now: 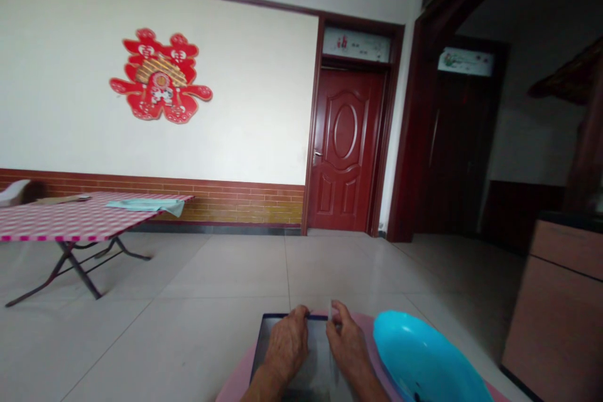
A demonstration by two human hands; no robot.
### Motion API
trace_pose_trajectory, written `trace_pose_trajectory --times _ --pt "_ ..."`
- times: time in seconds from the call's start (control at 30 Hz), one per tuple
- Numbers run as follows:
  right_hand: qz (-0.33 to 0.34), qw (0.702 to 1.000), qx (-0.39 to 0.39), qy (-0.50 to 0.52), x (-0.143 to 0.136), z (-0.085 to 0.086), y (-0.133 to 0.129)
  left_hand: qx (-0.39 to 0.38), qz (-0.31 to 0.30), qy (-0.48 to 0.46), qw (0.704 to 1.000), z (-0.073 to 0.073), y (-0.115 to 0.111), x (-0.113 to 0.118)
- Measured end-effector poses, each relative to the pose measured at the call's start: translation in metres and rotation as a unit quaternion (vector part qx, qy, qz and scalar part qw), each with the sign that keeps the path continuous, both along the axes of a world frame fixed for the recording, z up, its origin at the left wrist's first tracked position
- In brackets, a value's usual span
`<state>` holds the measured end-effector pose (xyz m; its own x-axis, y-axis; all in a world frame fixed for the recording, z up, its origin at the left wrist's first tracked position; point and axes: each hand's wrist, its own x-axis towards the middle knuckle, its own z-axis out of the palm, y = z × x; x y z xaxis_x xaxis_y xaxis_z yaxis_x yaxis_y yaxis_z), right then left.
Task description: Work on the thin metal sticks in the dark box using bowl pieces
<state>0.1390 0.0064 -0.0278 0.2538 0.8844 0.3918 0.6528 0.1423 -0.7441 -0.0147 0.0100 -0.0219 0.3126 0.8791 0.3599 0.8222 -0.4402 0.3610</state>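
A shallow rectangular box (262,334) with a dark blue rim and pale inside lies on a pink round surface (238,383) at the bottom of the view. My left hand (288,339) is over the box, with its fingers closed near the far rim. A small dark tip shows by those fingertips, too small to name. At the box's right side, my right hand (347,338) pinches a thin, upright translucent strip (330,309). Right of that hand is a bright blue plastic basin (400,326), with small dark bits low inside it.
A folding table (94,221) with a pink checked cover stands at left, a light blue cloth (151,205) on it. Pale floor tiles (226,270) stretch to a red door (348,151). A brown cabinet (558,308) stands at right.
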Motion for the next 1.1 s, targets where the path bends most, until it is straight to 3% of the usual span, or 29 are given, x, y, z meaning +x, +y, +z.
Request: trace_pose_trajectory --times 0.13,0.37,0.6,0.7,0.87,1.1 --pt "0.007 0.999 0.034 0.042 0.001 -0.003 0.001 0.023 -0.009 0.007 1.0 -0.004 0.001 -0.002" --pt "0.006 0.998 0.066 0.015 0.004 -0.004 0.002 -0.006 -0.01 -0.003 1.0 0.01 -0.005 -0.001" --pt "0.028 0.989 0.131 -0.063 0.0 0.003 0.0 0.169 -0.012 -0.066 0.983 0.001 0.002 -0.003" --pt "0.03 0.982 0.148 -0.112 -0.001 0.005 -0.001 0.206 -0.006 -0.079 0.975 0.004 0.002 -0.003" --pt "0.027 0.97 0.141 -0.198 -0.001 0.008 -0.005 0.21 0.01 -0.09 0.974 0.015 -0.002 -0.005" --pt "0.029 0.964 0.115 -0.238 -0.001 0.014 -0.009 0.193 0.02 -0.066 0.979 0.014 -0.003 -0.009"
